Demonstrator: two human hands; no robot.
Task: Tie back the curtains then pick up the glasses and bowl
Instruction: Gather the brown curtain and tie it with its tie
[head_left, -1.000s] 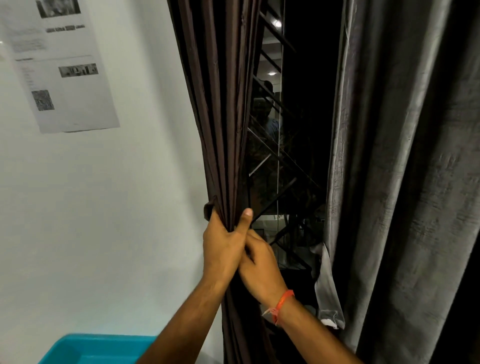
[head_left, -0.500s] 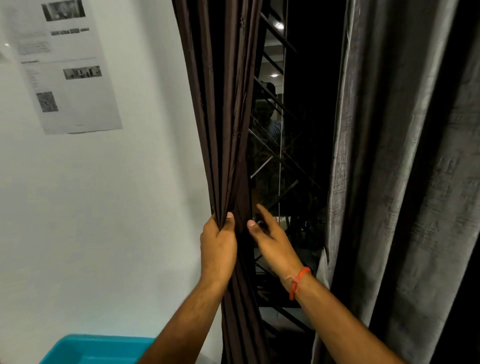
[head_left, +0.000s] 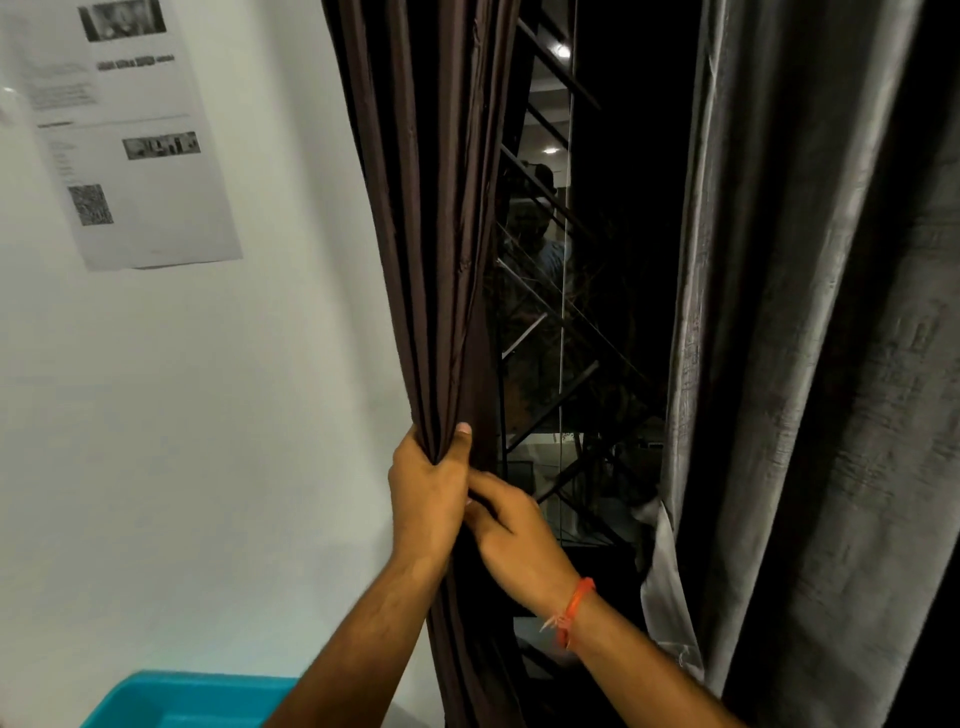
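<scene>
Left hand (head_left: 426, 493) clenched around gathered dark brown curtain (head_left: 441, 208), frame centre. Right hand (head_left: 511, 535) touching the left grip, fingers hidden; grasp cannot be told. Grey curtain (head_left: 805, 364) hanging loose at right.

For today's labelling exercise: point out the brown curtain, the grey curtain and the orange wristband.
brown curtain (head_left: 431, 249), head view, gathered folds.
grey curtain (head_left: 789, 312), head view, front face.
orange wristband (head_left: 575, 609), head view, band at wrist.
</scene>
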